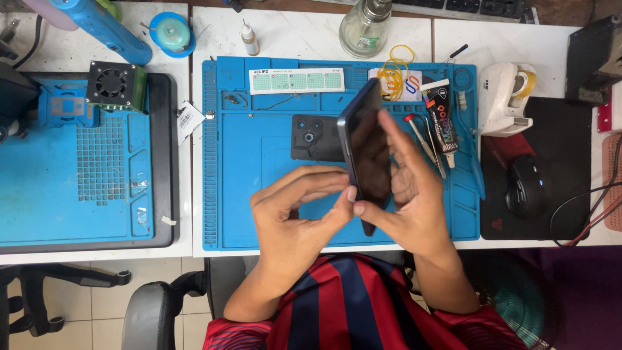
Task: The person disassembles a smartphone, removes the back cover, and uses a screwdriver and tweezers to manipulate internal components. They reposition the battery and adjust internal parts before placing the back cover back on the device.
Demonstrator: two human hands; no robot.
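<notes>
Both hands meet at the frame's centre: left hand (295, 217) pinches the dark phone's (366, 152) lower edge between thumb and curled fingers (311, 181), while right hand (408, 194) cradles its back, fingers spread behind, above the blue mat (253, 194).

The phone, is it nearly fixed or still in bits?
Still in bits, it seems. Done: a dark back cover lies off on the blue mat. In hand: the left hand and right hand grip the phone. Left: the cover is not back on.
</notes>
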